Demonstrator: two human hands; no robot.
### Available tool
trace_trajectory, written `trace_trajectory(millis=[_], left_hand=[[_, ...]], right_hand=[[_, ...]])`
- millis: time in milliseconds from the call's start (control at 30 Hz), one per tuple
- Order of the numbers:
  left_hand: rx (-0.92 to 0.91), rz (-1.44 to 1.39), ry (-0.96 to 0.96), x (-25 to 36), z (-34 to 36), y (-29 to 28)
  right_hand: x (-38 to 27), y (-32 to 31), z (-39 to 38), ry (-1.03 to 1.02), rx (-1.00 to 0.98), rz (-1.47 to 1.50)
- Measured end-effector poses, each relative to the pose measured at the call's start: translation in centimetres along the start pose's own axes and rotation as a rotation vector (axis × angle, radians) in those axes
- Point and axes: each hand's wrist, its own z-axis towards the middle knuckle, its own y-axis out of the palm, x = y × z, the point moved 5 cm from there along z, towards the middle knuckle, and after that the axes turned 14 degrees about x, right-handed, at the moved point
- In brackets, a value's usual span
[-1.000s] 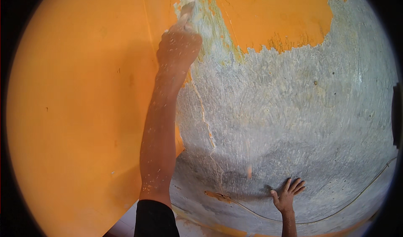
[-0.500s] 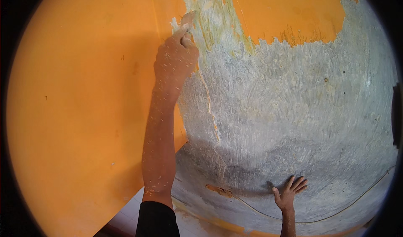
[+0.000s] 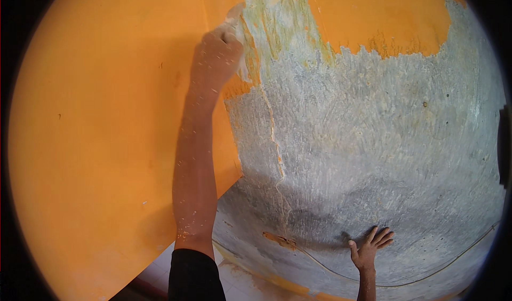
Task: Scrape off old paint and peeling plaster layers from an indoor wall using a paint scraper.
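My left hand is closed in a fist around a small flat scraper. Its handle is hidden in my palm; a short dull blade sticks out at the top, against the orange paint beside the bared strip. Ragged orange and whitish paint scraps cling to the wall just right of the fist. Pale flecks dot my hand and forearm. Lower right, my right hand lies with fingers spread on the bare grey wall, holding nothing.
A cracked line runs down the grey wall to a brown broken patch. From there a thin cable curves along the wall's lower part. Orange paint remains at upper right. Pale floor tiles show below.
My left hand with the scraper has moved left and slightly up, uncovering the ragged paint edge. The view has shifted a little; my right hand stays on the wall.
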Motion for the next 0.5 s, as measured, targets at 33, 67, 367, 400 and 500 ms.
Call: trace_trajectory(millis=[33, 67, 367, 400, 500], left_hand=[[-0.003, -0.002, -0.004, -0.2, -1.2, 0.6], [0.073, -0.061, 0.085, 0.5, -3.2, 1.2], [0.126, -0.113, 0.156, 0.5, 3.0, -0.8], [0.075, -0.125, 0.138, 0.7, 3.1, -0.7], [0.109, 0.025, 0.188, 1.0, -1.1, 1.2]], right_hand=[[0.1, 0.0, -0.1, 0.001, -0.004, -0.008], [0.6, -0.3, 0.0, 0.007, -0.006, -0.017], [-0.3, 0.0, 0.2, -0.015, 0.013, -0.005], [-0.1, 0.0, 0.2, -0.013, 0.01, -0.021], [0.5, -0.3, 0.0, -0.01, 0.015, -0.053]])
